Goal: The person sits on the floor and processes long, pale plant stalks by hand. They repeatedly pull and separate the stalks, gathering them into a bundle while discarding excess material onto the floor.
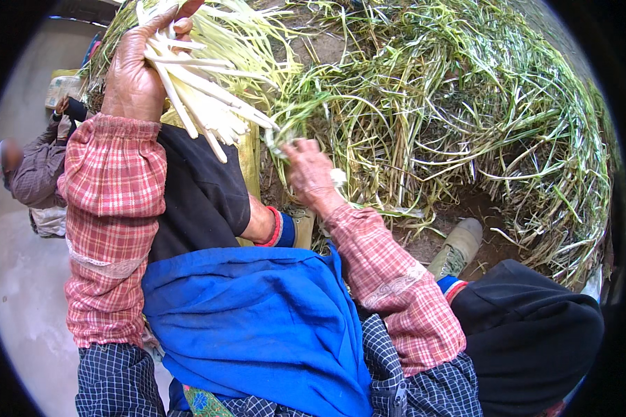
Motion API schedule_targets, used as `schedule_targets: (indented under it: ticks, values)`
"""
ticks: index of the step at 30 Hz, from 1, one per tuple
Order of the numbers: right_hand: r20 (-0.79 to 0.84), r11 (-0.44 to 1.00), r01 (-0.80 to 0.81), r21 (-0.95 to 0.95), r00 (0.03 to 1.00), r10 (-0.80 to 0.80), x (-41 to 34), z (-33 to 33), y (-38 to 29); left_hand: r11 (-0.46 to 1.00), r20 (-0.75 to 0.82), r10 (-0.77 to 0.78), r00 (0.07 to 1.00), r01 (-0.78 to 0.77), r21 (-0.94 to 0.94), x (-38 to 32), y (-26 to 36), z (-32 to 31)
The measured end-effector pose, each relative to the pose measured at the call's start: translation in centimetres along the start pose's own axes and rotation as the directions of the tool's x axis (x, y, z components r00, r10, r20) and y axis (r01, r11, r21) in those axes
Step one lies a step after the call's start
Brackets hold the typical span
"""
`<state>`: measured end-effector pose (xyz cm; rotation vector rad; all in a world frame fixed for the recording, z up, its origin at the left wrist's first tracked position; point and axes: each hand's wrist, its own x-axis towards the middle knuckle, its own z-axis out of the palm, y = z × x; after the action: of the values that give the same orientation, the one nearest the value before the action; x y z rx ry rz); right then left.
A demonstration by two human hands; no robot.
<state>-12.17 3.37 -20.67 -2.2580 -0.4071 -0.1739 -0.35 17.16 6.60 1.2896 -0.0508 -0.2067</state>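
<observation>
My left hand (138, 68) is raised at the upper left, closed around a bundle of pale stalks (203, 94). The white stalk ends point down and right, and long yellow leaves (240, 36) spread beyond the hand. Lower and nearer the middle is my right hand (310, 169), slightly blurred, beside green leafy strands (297, 112) near the tips of the bundle. Whether its fingers grip these strands I cannot tell. A small white piece (338, 178) shows by the right hand's edge.
A large heap of green and dry stalks (448, 114) fills the upper right. My shoes (461, 242) stand on the littered ground before it. A blue cloth (255, 313) covers my lap. Another person (39, 167) sits at the far left, near a printed sack (62, 89).
</observation>
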Motion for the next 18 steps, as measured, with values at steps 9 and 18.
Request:
schedule_targets:
  ticks: [9, 18]
  values:
    - [-0.025, 0.997, -0.041, -0.067, 0.999, 0.04, 0.3, -1.3, -0.1, 0.997, 0.087, -0.052, 0.995, 0.048, 0.053, -1.1, 0.3, 1.0]
    - [0.051, 0.864, -0.283, -0.417, 0.942, 0.333, 0.1, -1.1, 5.2, 0.997, -0.169, 0.052, 0.984, -0.06, -0.047, -2.9, -0.4, 4.6]
